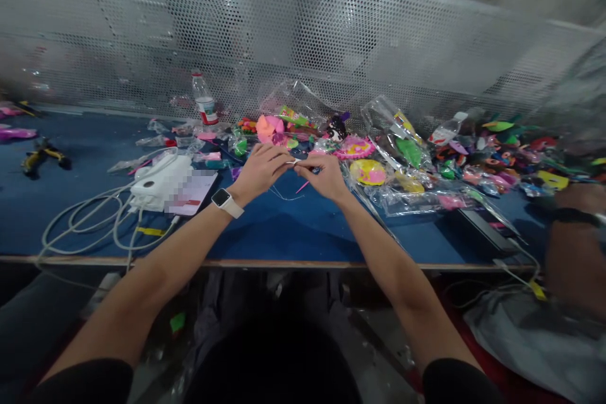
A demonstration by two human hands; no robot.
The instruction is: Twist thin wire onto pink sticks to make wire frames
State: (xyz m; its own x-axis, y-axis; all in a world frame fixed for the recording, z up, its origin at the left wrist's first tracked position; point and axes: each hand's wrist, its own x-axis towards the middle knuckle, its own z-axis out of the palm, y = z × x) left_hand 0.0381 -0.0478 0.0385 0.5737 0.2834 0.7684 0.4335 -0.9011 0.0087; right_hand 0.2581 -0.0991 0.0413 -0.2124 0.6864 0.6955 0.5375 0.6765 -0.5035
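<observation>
My left hand (264, 169) and my right hand (326, 175) meet above the blue tabletop, fingertips pinched together. Between them is a small white piece (292, 162), too small to name; both hands grip it. Thin pale threads (285, 194) hang or lie just below the fingers. A thin pink-purple stick (302, 187) lies under my right hand. Right behind the hands are colourful foam-like pieces, among them a pink one (269, 129) and a round pink and yellow one (356, 147). A yellow oval piece (368, 172) is to the right of my right hand.
A white charger box (161, 180) with looping cables stands at left, near black-yellow pliers (45, 156). Bottles stand behind, one red-capped (204, 100). Clear plastic bags (407, 202), a dark power bank (480, 232) and another person's arm (575, 252) are at right. A perforated metal screen (284, 25) closes the back.
</observation>
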